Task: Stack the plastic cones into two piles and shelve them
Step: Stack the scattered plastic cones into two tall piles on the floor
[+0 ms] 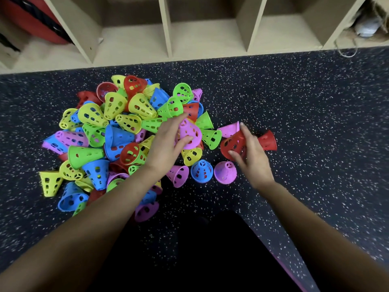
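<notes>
I am over the floor, dark and speckled, with the heap of cones spread to my left. Its far edge lies near the front edge of the shelf, and a strip of floor shows between them. My left hand reaches over the heap's right edge. Its fingers are clamped on a purple cone, thumb under the rim and the others over the top. My right hand is just right of the heap. Its fingers are curled around a red cone lying on its side, though blur hides how tightly. A second red cone lies just beyond that hand, and a pink cone touches the held one on its far side. Between my wrists three loose cones sit in a row: one purple, one blue and one more purple, the last two upright. Right of the red cones the floor runs open to the shelf's base. The two middle cubbies show bare boards. The far left cubby holds something red, and the far right one a pale bundle with a cord.
</notes>
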